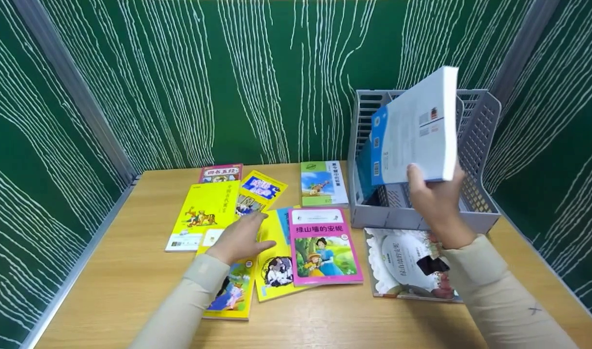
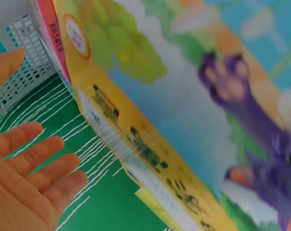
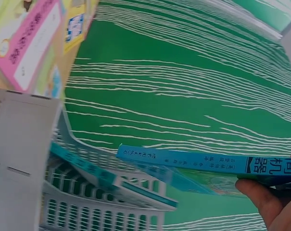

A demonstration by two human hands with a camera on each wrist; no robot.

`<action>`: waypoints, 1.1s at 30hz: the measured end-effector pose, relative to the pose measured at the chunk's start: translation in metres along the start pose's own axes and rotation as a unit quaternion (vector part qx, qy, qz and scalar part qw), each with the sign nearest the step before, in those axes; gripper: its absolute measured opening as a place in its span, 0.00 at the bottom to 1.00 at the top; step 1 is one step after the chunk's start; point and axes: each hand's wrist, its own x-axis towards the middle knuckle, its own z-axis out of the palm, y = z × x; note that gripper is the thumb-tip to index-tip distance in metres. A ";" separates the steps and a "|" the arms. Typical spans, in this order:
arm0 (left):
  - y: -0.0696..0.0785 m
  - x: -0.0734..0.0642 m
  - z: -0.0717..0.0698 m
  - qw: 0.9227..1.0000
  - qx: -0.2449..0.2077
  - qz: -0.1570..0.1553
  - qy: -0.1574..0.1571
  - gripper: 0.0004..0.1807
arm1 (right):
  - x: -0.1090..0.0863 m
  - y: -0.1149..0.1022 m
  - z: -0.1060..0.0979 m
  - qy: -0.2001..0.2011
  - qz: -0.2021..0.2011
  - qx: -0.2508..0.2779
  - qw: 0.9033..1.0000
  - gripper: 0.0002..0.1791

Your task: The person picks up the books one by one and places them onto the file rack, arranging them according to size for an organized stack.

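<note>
Our right hand (image 1: 436, 201) grips the blue book (image 1: 417, 131) near 1 corner, raised near the rack (image 1: 397, 216). Our left hand (image 1: 242, 237), left of the rack, is wide, holding nothing. We should probably steer clear of the teal book (image 3: 85, 164) inside the rack.

Two hands (image 1: 240, 237) (image 1: 436, 201), one rack (image 1: 383, 216), one table (image 1: 126, 271), at least ten books (image 1: 327, 252) (exact total hidden)
</note>
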 end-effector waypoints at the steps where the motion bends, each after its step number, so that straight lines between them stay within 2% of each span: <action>1: 0.001 0.001 0.002 1.000 0.001 0.001 -0.004 0.45 | -0.002 0.004 0.001 -0.002 -0.001 -0.009 1.000 0.36; 11: 0.004 0.005 0.012 0.999 0.017 0.023 -0.019 0.45 | -0.014 0.031 0.010 -0.021 0.015 -0.065 0.998 0.35; 24: -0.011 0.011 0.004 0.998 0.023 -0.045 -0.046 0.51 | -0.026 0.057 0.018 -0.068 0.070 -0.079 0.992 0.38; 33: -0.010 0.011 0.006 0.998 0.017 -0.047 -0.043 0.51 | -0.029 0.068 0.024 -0.094 0.123 -0.091 0.984 0.36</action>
